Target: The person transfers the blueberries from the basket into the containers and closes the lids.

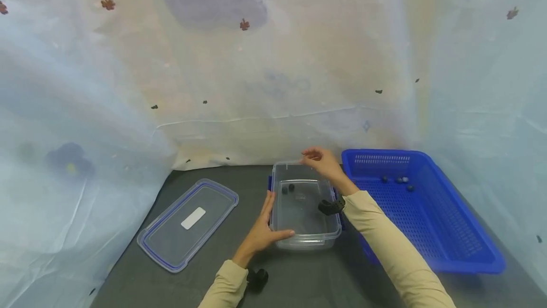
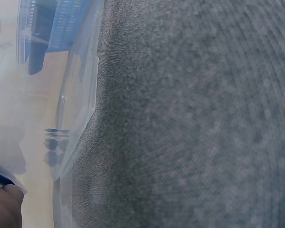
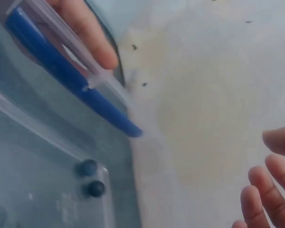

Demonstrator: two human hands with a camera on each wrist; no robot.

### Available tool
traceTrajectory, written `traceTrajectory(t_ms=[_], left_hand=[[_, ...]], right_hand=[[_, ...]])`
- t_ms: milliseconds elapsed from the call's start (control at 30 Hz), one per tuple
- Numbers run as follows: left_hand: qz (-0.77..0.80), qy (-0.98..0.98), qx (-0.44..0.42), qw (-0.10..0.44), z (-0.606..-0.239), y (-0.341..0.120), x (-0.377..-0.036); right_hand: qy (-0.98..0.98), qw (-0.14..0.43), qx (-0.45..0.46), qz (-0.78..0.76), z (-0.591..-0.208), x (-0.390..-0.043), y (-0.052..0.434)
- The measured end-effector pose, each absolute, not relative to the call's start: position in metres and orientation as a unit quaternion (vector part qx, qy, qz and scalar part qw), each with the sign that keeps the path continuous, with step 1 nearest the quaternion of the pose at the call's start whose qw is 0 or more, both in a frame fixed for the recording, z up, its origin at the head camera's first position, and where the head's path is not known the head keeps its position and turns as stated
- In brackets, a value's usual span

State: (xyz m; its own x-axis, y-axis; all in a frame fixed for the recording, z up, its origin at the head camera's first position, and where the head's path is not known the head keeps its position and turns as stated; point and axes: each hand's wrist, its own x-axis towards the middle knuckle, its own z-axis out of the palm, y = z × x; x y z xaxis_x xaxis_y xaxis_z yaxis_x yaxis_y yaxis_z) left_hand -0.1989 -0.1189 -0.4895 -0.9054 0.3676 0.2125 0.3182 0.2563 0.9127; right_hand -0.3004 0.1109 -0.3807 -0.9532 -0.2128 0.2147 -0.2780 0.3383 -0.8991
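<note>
A clear plastic container point(image 1: 305, 239) with blue side latches stands on the table, two small dark balls point(image 3: 96, 188) on its floor near the back left. My left hand point(image 1: 260, 234) rests against its left side, fingers straight along the wall and thumb stretched across the front corner. In the left wrist view, a fingertip point(image 2: 7, 204) shows beside a blue latch. Over the back right of the container is my right hand point(image 1: 325, 163), its fingers loosely bent; the right wrist view shows these fingers point(image 3: 256, 204) with nothing between them.
To the right, a blue perforated basket point(image 1: 427, 222) holds several small balls point(image 1: 410, 188), mostly dark, one paler. A clear lid point(image 1: 171, 246) with a blue seal and a white label lies at left. Patterned sheeting point(image 1: 273, 85) hangs behind the grey table point(image 1: 213, 270).
</note>
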Motion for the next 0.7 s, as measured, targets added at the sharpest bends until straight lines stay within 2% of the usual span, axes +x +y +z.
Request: traceTrajectory(t_ms=[300,700], left_hand=[[0.564,0.797,0.214,0.011,-0.490,-0.120,-0.200],[0.566,0.795,0.219,0.009,-0.489,-0.122,-0.198]], right_hand=[[-0.819,0.046,0.148,0.552,-0.364,-0.290,0.162],[-0.833,0.077,0.107,0.538,-0.374,-0.291,0.221]])
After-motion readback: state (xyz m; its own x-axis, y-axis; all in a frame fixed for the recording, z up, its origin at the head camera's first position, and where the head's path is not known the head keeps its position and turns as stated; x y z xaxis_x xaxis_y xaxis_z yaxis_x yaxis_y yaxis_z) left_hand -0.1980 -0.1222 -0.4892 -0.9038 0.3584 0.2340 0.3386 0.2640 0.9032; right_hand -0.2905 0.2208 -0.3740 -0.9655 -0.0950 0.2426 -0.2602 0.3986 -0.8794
